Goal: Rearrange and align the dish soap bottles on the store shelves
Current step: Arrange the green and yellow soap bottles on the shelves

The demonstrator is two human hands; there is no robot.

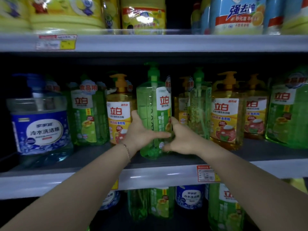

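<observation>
Both hands grip the green pump bottle [150, 104] low down. L hand [143, 130] is on its left side, thumb up, one finger across the front. R hand [180, 140] curls round its lower right. Bottle is upright at the front of the middle shelf [100, 158], label turned partly right. Yellow pump bottle [119, 112] is just L of it, 2nd green bottle [199, 107] is R and further back, blue jug [40, 125] far L. Price tag [206, 174] is on the shelf edge.

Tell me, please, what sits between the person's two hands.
A green pump bottle, held low by the left hand and right hand, per the head view.
</observation>
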